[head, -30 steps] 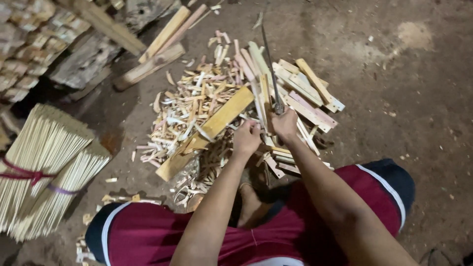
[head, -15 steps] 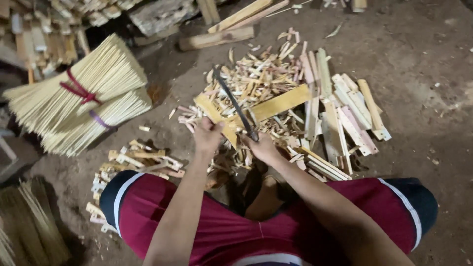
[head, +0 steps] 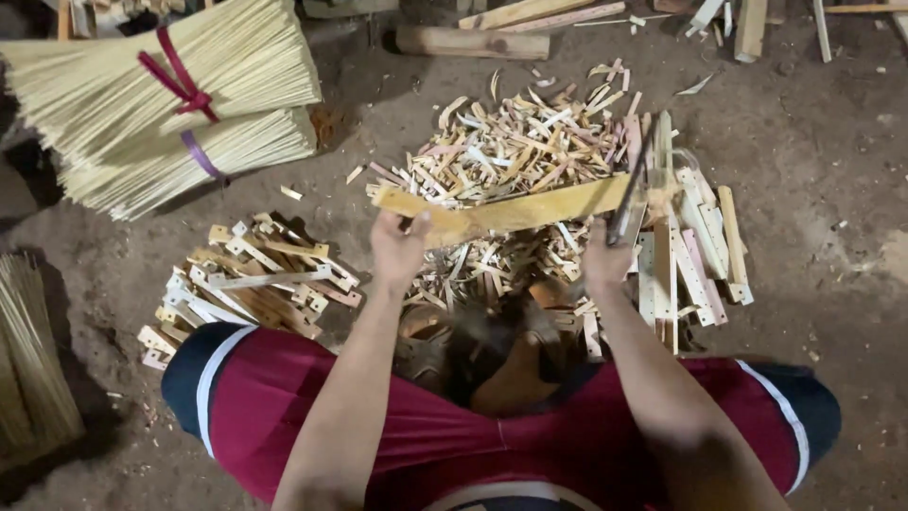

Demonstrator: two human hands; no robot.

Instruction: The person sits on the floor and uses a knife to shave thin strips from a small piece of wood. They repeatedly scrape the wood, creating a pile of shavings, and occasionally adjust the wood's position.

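Bamboo slat [head: 515, 211], flat and yellowish, lies almost level across the middle of the frame, held above a heap of pale shavings [head: 515, 151]. Left hand [head: 399, 248] grasps its left end, thumb on top and fingers closed under it. Right hand [head: 605, 265] is clenched around the handle of a dark knife [head: 629, 194], whose blade stands nearly upright and meets the right part of the slat (if it cuts into the wood, I cannot tell). Just right of the knife lies a pile of split strips [head: 695, 246]. At the lower left of centre is another pile of short offcuts [head: 251, 284]. In the upper left of the frame lie two bundles of thin sticks [head: 170, 104], tied with red and purple bands. Red shorts [head: 445, 426] fill the bottom.
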